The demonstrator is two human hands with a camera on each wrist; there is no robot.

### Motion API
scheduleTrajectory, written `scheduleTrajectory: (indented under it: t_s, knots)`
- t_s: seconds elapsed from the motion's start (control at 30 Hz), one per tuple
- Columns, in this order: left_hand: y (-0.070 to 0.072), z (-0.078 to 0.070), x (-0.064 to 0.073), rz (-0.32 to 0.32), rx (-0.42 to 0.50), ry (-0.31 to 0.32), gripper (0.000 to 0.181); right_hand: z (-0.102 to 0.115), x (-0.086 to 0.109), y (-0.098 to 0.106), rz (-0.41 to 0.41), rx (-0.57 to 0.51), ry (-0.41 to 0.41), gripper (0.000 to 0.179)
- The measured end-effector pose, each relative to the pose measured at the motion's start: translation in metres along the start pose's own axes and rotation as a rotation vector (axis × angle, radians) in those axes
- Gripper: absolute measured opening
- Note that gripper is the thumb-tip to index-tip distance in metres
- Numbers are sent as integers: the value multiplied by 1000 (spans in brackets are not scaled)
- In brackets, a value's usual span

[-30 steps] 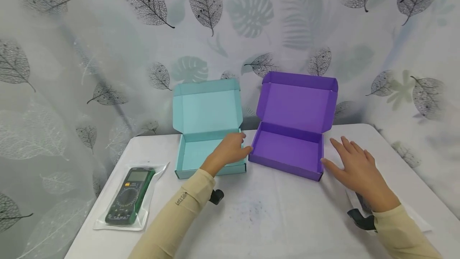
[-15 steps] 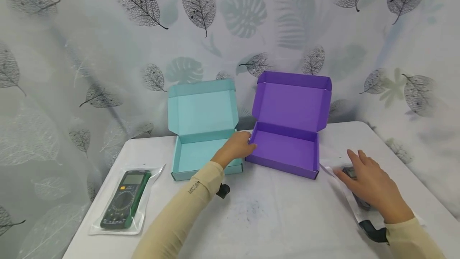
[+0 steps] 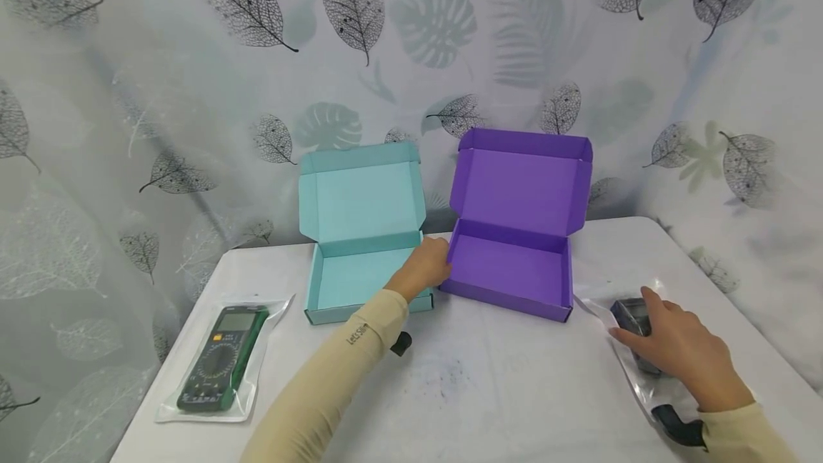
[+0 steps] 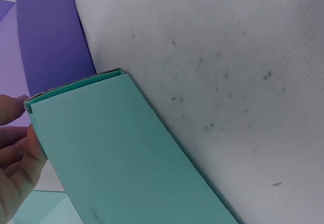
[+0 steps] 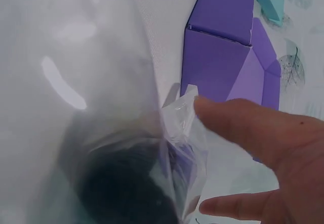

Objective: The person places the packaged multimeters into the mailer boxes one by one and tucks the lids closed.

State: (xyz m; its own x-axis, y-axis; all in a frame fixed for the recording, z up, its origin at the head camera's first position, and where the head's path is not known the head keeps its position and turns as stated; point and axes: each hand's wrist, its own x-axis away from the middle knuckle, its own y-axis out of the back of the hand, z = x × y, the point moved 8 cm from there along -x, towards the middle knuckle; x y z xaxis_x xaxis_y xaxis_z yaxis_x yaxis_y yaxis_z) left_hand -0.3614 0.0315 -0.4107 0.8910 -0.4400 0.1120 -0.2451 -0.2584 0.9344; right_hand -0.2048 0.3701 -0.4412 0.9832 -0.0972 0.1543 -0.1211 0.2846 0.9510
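In the head view my left hand (image 3: 422, 268) is between the teal box (image 3: 318, 281) and the purple box (image 3: 508, 302), both with raised lids. Its fingers are loosely curled beside the teal box's front right corner (image 4: 76, 89), and no held thing shows among them. My right hand (image 3: 684, 349) lies over a dark grey device (image 3: 633, 313) in a clear plastic bag (image 3: 626, 363) at the table's right. The thumb (image 5: 238, 125) and one finger stand apart, right at the bag's crumpled edge (image 5: 185, 133). The palm hides part of the device.
A green and black multimeter (image 3: 221, 359) in another clear bag lies at the table's left. Dark smudges (image 3: 446, 377) mark the white table (image 3: 495, 406) in front of the boxes. A curtain with a leaf print (image 3: 379, 27) hangs behind. A black curved piece (image 3: 678, 426) sits at my right wrist.
My right hand has moved right and down from beside the purple box, onto the bagged grey device. My left fingers have curled in a little between the boxes. The view has shifted slightly.
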Motion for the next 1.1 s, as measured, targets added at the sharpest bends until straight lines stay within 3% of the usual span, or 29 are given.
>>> scheduleTrajectory:
  t_s: [0.2, 0.4, 0.8, 1.1]
  knots:
    - [0, -2, 3, -20, -26, -15, 9, -5, -2, -2, -10, 1, 0, 107]
    - [1, -8, 6, -49, -68, -64, 4, -14, -6, -4, 22, -13, -42, 116]
    - [-2, -9, 9, -28, -73, -33, 5, -16, -6, 0, -32, -5, -62, 103]
    - [-5, -8, 9, -15, -75, -24, 4, -14, -4, 4, -57, -28, -92, 103]
